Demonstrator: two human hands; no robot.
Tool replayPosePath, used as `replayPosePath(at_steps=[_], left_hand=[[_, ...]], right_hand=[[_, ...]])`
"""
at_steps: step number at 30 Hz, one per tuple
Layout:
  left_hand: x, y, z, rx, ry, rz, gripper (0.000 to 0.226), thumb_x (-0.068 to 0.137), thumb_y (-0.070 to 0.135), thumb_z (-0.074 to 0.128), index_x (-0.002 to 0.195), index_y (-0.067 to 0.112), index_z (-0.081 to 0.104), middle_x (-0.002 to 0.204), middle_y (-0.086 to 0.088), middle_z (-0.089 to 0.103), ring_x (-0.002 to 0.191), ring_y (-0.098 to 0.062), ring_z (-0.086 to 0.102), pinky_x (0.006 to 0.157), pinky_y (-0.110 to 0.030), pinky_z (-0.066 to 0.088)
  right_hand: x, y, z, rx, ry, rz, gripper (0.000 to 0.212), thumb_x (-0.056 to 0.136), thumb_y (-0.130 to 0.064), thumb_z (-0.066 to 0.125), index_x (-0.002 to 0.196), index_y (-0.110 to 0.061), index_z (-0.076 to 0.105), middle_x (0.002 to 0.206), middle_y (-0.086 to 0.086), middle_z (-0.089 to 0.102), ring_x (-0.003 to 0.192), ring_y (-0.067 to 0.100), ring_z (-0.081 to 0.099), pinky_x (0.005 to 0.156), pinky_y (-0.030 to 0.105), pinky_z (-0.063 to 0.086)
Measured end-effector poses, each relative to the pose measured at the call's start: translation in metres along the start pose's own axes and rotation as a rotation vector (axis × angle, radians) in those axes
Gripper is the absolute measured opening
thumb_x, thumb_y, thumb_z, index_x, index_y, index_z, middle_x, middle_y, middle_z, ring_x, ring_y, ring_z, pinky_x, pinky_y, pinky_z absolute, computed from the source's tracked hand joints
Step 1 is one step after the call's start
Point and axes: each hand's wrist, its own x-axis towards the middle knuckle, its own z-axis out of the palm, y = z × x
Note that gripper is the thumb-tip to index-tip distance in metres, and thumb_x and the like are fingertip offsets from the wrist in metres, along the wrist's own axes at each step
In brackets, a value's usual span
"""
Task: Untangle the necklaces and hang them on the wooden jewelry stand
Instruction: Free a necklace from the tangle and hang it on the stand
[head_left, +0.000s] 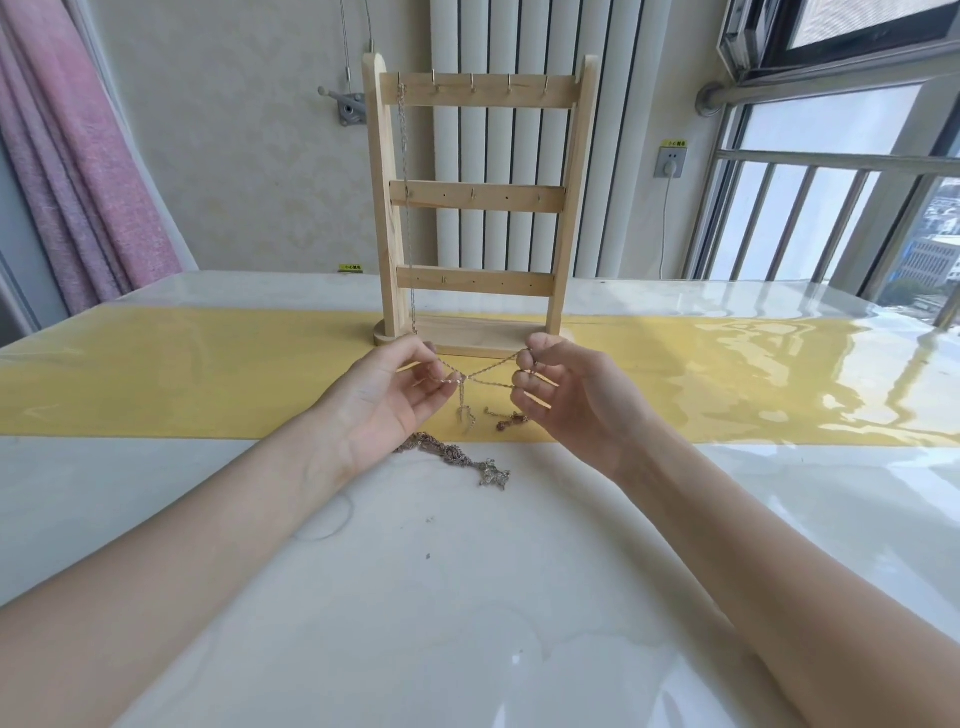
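A thin silver chain (470, 375) is stretched between the two hands just in front of the wooden stand (480, 208), its strands crossing in an X in the middle, with a short tail dangling from the crossing. The left hand (387, 397) pinches one end with curled fingers; the right hand (563, 397) has its fingers curled round the other end. Another chain (407, 208) already hangs from the stand's top-left hook (long, reaching almost to the base). In front of the stand, on the table (467, 597), lies a tangled heap of chains (457, 460), partly under the left wrist, and a small reddish bit (509, 420) beside the right hand.
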Motion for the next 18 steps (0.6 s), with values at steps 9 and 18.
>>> replayPosePath(at_steps=[9,18], left_hand=[[0.003,-0.005,-0.001,0.033,0.052,-0.015,0.018,0.085,-0.007,0.048,0.074,0.007,0.049,0.058,-0.004,0.04,0.044,-0.008,0.045,0.054,-0.017,0.053],[0.0,-0.014,0.001,0.529,0.004,0.167,0.035,0.079,-0.02,0.045,0.084,0.013,0.056,0.064,0.0,0.036,0.046,-0.007,0.037,0.049,-0.012,0.041]], right_hand=[[-0.003,-0.001,0.002,0.14,-0.013,0.008,0.013,0.091,0.001,0.047,0.089,-0.007,0.058,0.069,0.002,0.056,0.049,0.011,0.045,0.058,0.023,0.053],[0.0,0.001,0.004,0.03,-0.044,-0.054,0.029,0.09,0.01,0.043,0.098,-0.011,0.061,0.084,-0.002,0.066,0.047,0.008,0.042,0.045,0.017,0.039]])
